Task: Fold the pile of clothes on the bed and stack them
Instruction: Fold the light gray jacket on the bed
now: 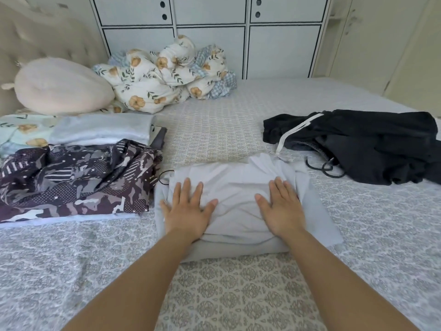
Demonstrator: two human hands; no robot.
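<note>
Palms were what the job wanted just then, not fingertips. My left hand (187, 209) and right hand (281, 207) lay flat and apart on the folded pale grey garment (235, 187), fingers straight and spread, gripping nothing, one on each half of the top layer. The garment sat in the middle of the bed (238, 295), straight ahead of me, its near edge thick with stacked layers and a looser flap sticking out on the right side.

To finish this fold well, I judged that I should press down evenly and sweep outward from the centre, since creases ran across the cloth between my thumbs. Pushing toward the middle would only have bunched them. The stray right flap needed tucking under before I lifted anything, or the bundle would open in the carry.

On my left lay the patterned camouflage garment (71, 177), rumpled and touching the grey one's left edge, with a folded light blue piece (102, 130) behind it. That blue piece looked like the start of the stack, so the grey one probably belonged on top of it. The black garment (372, 144) with its white drawstring (294, 132) waited unfolded on my right, well apart from my hands.
</note>
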